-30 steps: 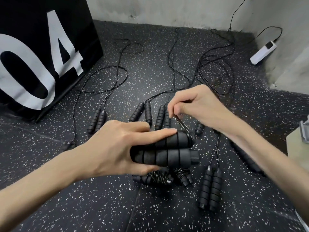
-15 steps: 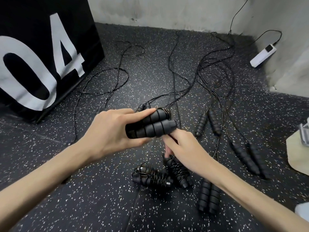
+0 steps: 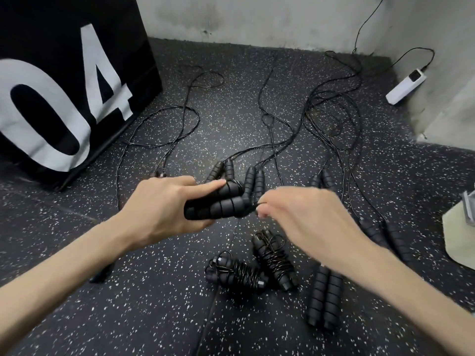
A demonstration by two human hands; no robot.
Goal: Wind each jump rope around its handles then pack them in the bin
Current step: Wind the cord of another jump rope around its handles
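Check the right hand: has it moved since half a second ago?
Yes. The right hand has risen from just above the two wound ropes on the floor to beside the held handles, pinching the cord there.

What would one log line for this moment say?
left hand grips handle pair | right hand pinches cord | two wound ropes on floor

A single head-worn wide-angle view looked forward and down from close above the floor (image 3: 180,317), both forearms reaching in from the bottom corners. It faced a room corner, with the wall (image 3: 257,19) across the top edge.
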